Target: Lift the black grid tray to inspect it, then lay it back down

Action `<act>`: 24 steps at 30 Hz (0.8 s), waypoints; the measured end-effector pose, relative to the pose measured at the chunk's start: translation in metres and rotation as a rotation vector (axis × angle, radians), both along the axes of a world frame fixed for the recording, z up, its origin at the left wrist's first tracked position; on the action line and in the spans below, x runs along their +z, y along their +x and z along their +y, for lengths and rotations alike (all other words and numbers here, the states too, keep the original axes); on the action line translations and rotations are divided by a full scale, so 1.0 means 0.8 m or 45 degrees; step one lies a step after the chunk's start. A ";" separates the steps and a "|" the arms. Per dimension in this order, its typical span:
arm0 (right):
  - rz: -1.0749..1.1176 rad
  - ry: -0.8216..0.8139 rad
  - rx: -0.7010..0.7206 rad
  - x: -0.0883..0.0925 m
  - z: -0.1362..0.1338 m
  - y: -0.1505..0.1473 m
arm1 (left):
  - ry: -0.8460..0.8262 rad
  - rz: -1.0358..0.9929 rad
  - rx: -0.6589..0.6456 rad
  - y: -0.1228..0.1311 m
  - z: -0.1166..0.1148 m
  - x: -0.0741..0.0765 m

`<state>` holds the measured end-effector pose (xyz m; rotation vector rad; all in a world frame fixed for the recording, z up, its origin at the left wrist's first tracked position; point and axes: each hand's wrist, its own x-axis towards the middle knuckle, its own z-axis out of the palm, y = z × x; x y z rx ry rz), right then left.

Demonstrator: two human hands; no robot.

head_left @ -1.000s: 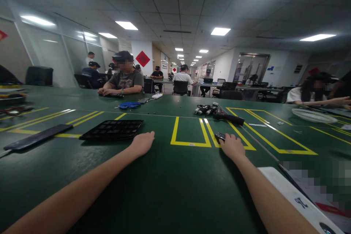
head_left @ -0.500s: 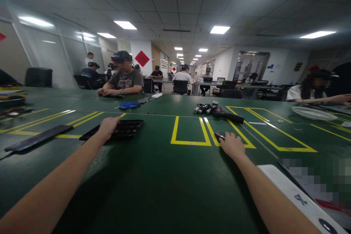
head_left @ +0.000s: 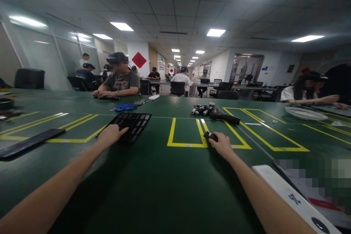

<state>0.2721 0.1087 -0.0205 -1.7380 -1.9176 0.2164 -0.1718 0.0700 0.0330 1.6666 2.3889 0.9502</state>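
Grips a shallow, black, rectangular plastic tray with a gridded face (head_left: pixel 137 124) at its near left part with the left hand (head_left: pixel 109 136), left of centre over the dark green tabletop (head_left: pixel 164 179). Has most of the tray ahead and to the right of that grip, reaching toward the far side, with a right edge slanting back to a near corner; cannot tell the long axis for sure, with the near left part covered by the hand. Looks tilted, though cannot tell whether resting on the green surface or raised off it. Lays the left thumb out across the gridded face and curls the other fingers at or under the rim, tips hidden; so neither spread wide nor pressed together, but closed around the tray. Has the right hand (head_left: pixel 223 145) well apart to the right, across yellow tape outlines (head_left: pixel 178 144), with the left plainly nearer to the tray. Pinches in the right hand the right end of a small, glossy, black, rounded object (head_left: pixel 210 136), leaving the other end poking out leftward, toward the tray; cannot tell whether touching the tabletop below.
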 end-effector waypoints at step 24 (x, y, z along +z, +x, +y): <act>0.689 -0.029 1.108 -0.010 -0.062 -0.086 | 0.093 -0.206 -0.854 0.223 -0.067 -0.059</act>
